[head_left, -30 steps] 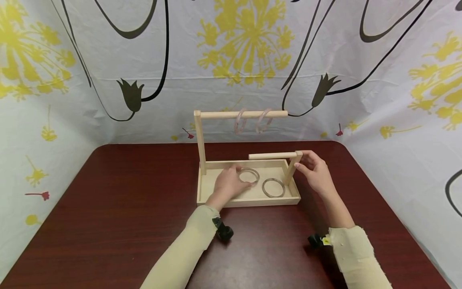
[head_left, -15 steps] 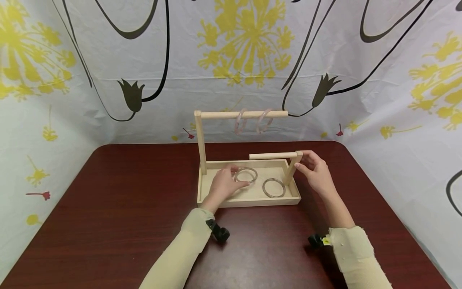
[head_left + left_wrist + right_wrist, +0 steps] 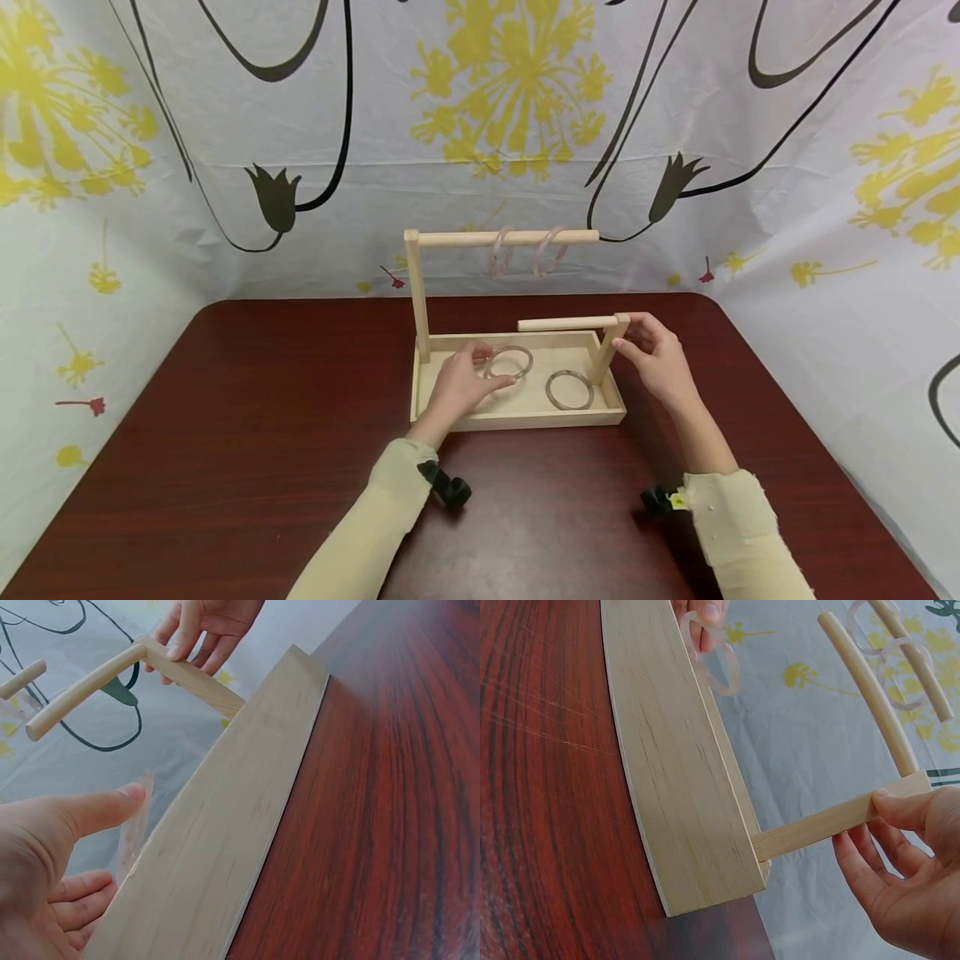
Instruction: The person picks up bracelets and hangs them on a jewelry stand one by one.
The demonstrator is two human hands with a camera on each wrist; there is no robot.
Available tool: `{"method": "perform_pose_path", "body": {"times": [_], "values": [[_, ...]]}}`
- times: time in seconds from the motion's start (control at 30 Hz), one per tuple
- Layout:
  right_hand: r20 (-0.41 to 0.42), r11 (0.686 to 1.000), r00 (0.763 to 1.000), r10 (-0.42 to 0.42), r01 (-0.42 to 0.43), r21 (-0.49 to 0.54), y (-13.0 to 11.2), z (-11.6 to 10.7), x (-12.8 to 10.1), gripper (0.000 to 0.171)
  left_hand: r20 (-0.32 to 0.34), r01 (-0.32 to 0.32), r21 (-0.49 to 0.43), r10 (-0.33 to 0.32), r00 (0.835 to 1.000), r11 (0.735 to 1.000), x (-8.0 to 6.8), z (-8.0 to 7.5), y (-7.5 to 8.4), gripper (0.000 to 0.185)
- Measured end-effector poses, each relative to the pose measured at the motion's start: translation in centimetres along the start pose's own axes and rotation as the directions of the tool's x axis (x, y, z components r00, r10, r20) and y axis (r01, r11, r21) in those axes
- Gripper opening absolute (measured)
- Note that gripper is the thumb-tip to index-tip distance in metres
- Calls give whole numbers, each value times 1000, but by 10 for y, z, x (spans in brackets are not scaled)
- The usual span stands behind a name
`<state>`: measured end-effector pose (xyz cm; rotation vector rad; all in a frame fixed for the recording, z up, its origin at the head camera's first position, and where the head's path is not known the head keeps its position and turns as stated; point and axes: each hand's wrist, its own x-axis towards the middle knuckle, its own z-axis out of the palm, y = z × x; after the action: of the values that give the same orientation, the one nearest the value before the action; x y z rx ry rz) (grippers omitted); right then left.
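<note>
Right, the left hand [image 3: 459, 385] is inside the wooden tray [image 3: 517, 414], thumb and fingers pinching a clear ring [image 3: 509, 362] by its near-left edge, the ring tipped up off the tray floor. From the right wrist view that ring [image 3: 711, 656] shows above the tray's side wall, fingertips curled round it. Over on the other side, the right hand [image 3: 654, 357] grips the top of the short post [image 3: 604, 350] at the tray's right end, thumb and fingers closed round the corner where the low rod [image 3: 566, 323] joins it. A second ring [image 3: 568, 389] lies flat in the tray, just beside that post. Behind, the tall rod [image 3: 506, 237] carries two pink rings [image 3: 525, 250] hanging side by side. The tray sits on a dark red table [image 3: 225, 433], toward its far edge.
</note>
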<state>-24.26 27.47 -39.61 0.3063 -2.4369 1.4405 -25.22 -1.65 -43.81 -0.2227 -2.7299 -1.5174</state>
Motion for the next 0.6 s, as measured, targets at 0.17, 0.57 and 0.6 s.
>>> {"method": "perform_pose_path", "body": {"times": [0.17,0.57,0.6], "values": [[-4,1000,1000,-2,2,-19,1,1,0,28,-12,-3,-46,2,1000,999,-1,-2,-2,61],[-7,999,1000,19,-19,-32,0,1,0,29,-10,-4,-132,3,1000,991,-2,-11,-5,62],[-7,999,1000,16,-16,-37,0,1,0,29,-10,-3,-138,2,1000,990,-2,-12,-5,62]]}}
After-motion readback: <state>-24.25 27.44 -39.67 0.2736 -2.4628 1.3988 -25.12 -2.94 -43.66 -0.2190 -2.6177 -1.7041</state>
